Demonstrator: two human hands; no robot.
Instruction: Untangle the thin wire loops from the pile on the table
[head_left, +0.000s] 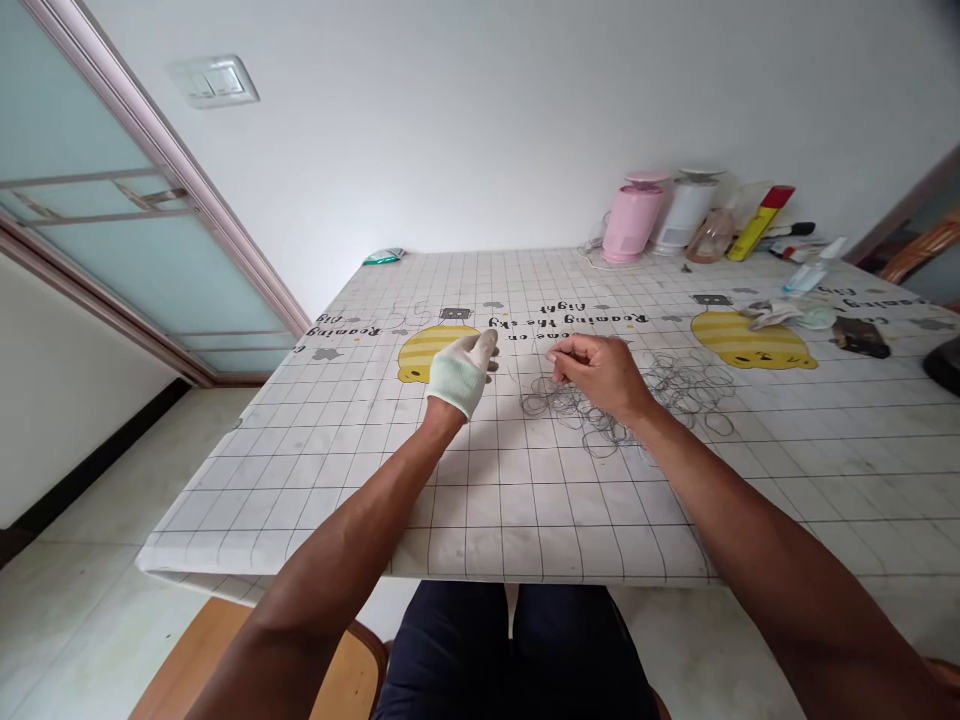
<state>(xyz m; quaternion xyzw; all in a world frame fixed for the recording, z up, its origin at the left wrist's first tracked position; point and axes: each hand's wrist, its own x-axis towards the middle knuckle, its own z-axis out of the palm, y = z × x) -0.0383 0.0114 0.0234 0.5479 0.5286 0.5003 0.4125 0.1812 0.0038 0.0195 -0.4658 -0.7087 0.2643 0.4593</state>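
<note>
Along the back of my desk (315, 500), over to the right, a pink appliance (631, 225) stands next to a white appliance (684, 212), with a pinkish bottle (711, 238) and a yellow container with a red top (759, 226) just beyond. Nearer me on that side are a clear spray bottle (814, 268), a crumpled pale cloth (771, 312) and a small dark object (862, 338) I can't make out. A green-and-white packet (384, 256) lies by the far left corner. The wall (450, 120) closes off the back. The near edge runs just in front of my lap, and bare checked cover lies open to the left of my hands and between them and that edge. The tangle of thin loops (694, 388) is spread flat under and around my bare right hand (604, 375), reaching out past it on the right; the loops are dark grey, fine and overlapping, in loose rings. My right fingers are drawn together at the tips, though I can't tell whether a strand is between them. My left hand (461, 375), in a pale glove, hovers left of the tangle with its fingers curled; whether they pinch anything, I can't tell.
</note>
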